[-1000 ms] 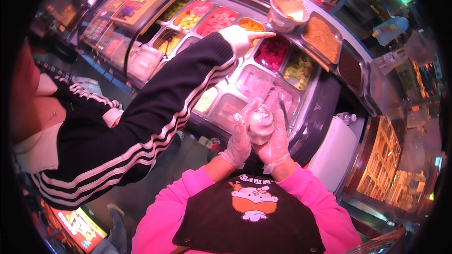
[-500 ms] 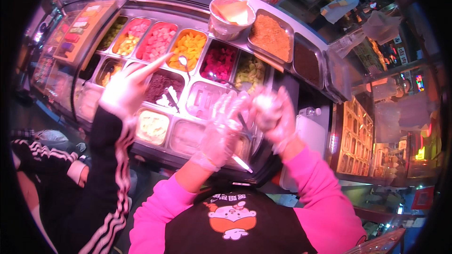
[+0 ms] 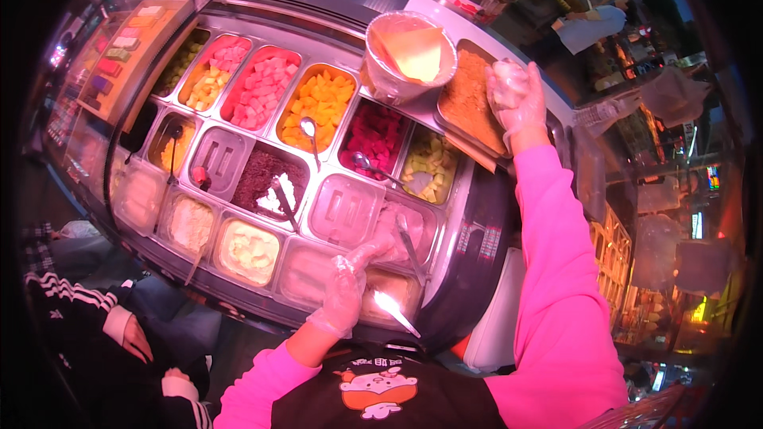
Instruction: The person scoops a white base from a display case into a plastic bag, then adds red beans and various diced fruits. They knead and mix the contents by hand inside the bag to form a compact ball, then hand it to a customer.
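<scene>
R hand [image 3: 515, 95] over crumb tray [image 3: 469, 99], L hand [image 3: 350, 282] by spatula [image 3: 395, 311]

Left hand [image 3: 347, 290] gloved, low, fingers curled; right hand [image 3: 513, 95] gloved, outstretched, clenched.

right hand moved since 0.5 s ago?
Yes. The right hand went from beside the left hand at the counter's near edge up to the far tray of brown crumbs, next to the lined tub.

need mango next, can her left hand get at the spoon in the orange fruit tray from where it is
Probably yes. The left hand rests at the near trays, and the spoon stands free in the orange fruit tray further back, with only open trays between and no lid over it.
</scene>
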`<state>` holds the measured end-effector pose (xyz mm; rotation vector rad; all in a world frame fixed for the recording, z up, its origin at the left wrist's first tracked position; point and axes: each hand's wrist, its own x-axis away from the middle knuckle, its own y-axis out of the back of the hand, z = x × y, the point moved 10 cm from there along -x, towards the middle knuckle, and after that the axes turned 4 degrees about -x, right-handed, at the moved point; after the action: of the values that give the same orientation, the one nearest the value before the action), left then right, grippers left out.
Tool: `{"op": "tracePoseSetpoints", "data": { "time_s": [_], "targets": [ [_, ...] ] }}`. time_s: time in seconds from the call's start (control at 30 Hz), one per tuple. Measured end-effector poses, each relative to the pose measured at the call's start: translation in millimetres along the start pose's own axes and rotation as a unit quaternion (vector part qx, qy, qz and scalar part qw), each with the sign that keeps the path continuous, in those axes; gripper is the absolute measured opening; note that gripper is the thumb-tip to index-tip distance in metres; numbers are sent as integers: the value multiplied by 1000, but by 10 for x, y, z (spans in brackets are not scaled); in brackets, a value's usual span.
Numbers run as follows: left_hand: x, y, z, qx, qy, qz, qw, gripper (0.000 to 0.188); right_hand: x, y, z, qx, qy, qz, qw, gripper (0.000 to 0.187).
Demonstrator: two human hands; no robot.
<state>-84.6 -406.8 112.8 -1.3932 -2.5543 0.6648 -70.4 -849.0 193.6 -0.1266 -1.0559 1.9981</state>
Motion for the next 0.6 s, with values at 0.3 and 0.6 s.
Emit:
{"op": "tracePoseSetpoints", "data": {
  "time_s": [0.3,0.6],
  "targets": [
    [89,-201,245,-51,63,52,995,90,171,111,29,-38,7,-9,999,57],
    [239,-414,73,-79,80,95,989,92,414,183,106,7,-31,52,998,59]
  ]
}}
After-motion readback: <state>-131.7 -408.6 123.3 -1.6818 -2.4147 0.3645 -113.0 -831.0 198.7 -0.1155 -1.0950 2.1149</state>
